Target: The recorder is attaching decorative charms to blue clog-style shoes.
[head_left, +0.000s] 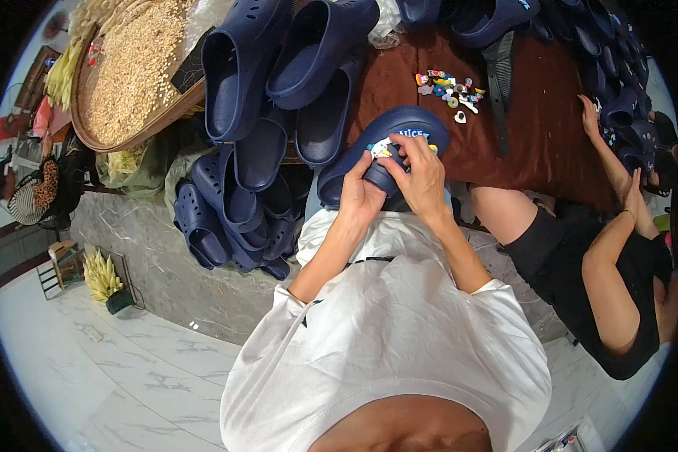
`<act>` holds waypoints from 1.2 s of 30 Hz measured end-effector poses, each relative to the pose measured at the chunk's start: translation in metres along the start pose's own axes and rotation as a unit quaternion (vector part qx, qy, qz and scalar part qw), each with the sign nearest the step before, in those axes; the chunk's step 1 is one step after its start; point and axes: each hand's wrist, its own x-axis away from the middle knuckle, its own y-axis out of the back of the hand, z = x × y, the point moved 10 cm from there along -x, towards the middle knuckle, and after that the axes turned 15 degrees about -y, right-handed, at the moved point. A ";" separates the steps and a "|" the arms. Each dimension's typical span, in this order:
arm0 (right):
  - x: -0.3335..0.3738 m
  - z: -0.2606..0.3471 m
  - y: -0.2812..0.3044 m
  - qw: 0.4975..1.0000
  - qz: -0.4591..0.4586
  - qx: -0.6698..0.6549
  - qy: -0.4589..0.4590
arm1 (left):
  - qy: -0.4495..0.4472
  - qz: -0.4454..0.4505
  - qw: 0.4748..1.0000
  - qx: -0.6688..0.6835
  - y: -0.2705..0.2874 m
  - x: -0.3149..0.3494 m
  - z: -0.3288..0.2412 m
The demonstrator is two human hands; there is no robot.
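Note:
A navy blue foam clog (414, 117) lies over my lap, turned sideways between my hands. My left hand (361, 197) is closed round its near side, with the thumb up beside a white and yellow cartoon shoe charm (381, 148). My right hand (423, 183) bends over the clog, its thumb and fingers pressed on it next to that charm. More charms, one a blue and white lettered piece (412, 134), sit on the clog. My fingers partly hide the charms and the holes. Beyond the clog, several loose colourful charms (452, 92) lie on a brown cloth (392, 75).
Several navy clogs (260, 154) are stacked at the left, others (203, 237) hang lower. A round basket (83, 124) of pale grains stands far left. A dark strap (497, 90) crosses the cloth. At right a co-worker in black (580, 256) sits by more clogs (618, 105).

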 end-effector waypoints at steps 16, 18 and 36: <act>0.009 -0.009 0.020 0.995 -0.011 -0.101 -0.015 | 0.034 0.009 0.998 0.059 -0.009 0.003 -0.003; 0.016 -0.009 0.029 0.995 -0.054 -0.075 0.039 | 0.041 -0.004 0.998 0.053 -0.007 -0.001 -0.004; 0.011 -0.084 0.001 0.962 -0.021 -0.238 -0.132 | 0.066 -0.057 0.990 0.110 -0.006 -0.017 -0.005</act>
